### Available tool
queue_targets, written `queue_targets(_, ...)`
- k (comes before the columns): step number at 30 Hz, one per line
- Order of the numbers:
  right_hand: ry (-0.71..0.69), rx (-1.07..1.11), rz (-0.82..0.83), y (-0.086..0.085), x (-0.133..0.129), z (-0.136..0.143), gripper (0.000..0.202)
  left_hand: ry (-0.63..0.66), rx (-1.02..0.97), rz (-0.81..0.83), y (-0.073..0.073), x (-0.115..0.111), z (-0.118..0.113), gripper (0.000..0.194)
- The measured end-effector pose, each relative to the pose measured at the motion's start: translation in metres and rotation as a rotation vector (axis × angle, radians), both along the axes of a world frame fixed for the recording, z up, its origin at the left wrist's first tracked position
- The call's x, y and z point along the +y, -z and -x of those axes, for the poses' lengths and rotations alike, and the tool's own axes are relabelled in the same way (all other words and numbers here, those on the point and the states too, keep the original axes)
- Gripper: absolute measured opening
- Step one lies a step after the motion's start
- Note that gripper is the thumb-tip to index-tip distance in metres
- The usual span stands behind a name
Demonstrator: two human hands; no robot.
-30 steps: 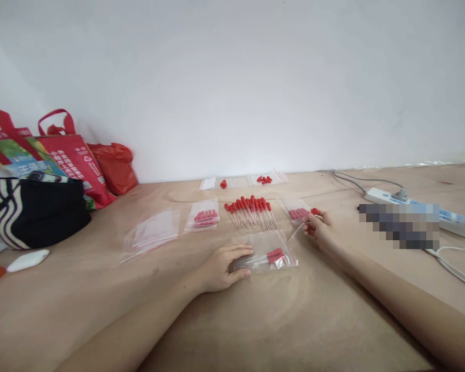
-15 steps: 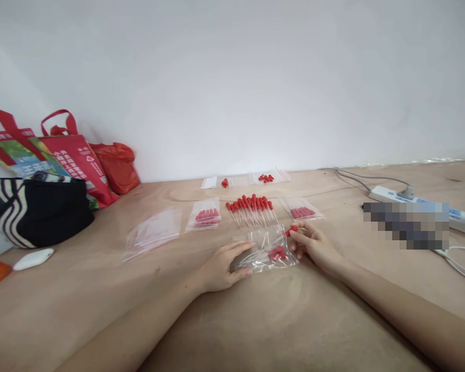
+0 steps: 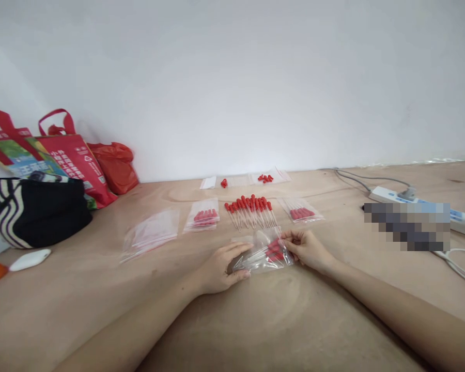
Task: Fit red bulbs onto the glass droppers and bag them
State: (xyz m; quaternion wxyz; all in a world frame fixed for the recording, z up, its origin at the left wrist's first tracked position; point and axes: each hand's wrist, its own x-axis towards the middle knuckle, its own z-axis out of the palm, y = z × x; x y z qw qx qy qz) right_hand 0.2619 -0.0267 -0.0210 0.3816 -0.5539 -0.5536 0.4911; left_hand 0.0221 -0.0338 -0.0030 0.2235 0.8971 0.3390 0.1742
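Note:
A clear zip bag (image 3: 258,264) lies flat on the table between my hands. Inside it, several droppers with red bulbs (image 3: 274,253) show through the plastic, bulbs to the right and thin stems to the left. My left hand (image 3: 222,266) holds the bag's left end, fingers on top and thumb along the near edge. At the open right edge, the fingers of my right hand (image 3: 300,248) are pinched together on the plastic, close beside the bulbs; the fingertips are partly hidden. Just beyond the bag, loose red-bulb droppers (image 3: 251,209) lie in a fanned row.
Filled bags lie left (image 3: 201,216) and right (image 3: 302,211) of the row. A stack of flat bags (image 3: 153,232) is farther left. Loose red bulbs (image 3: 265,179) sit near the wall. Shopping bags (image 3: 75,165) and a black pouch (image 3: 54,212) stand left; a power strip (image 3: 387,195) lies right.
My right hand has moved slightly left and down. The dropper it held at the bag's edge has slid left into the bag with the others. My left hand keeps its place.

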Motion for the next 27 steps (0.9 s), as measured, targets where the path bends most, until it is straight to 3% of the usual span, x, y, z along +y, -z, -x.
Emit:
queue_targets(6, -0.017, 0.041, 0.004, -0.001, -0.002, 0.0, 0.032, 0.002, 0.002, -0.003, 0.0, 0.0, 0.0, 0.05)
queue_targets(11, -0.111, 0.077, 0.058, -0.004, 0.003, -0.01, 0.028, 0.007, -0.013, 0.005, 0.0, 0.0, 0.0, 0.049)
queue_targets(17, 0.192, -0.125, -0.119, -0.003, 0.053, -0.023, 0.019, 0.03, -0.016, 0.005, 0.003, 0.001, 0.001, 0.041)
queue_targets(20, 0.189, -0.371, -0.166, -0.003, 0.083, -0.015, 0.018, 0.037, -0.019, 0.005, 0.004, 0.001, 0.001, 0.038)
queue_targets(27, 0.191, -0.574, -0.209, -0.008, 0.12, 0.011, 0.025, 0.046, -0.015, -0.006, 0.004, 0.001, 0.002, 0.038)
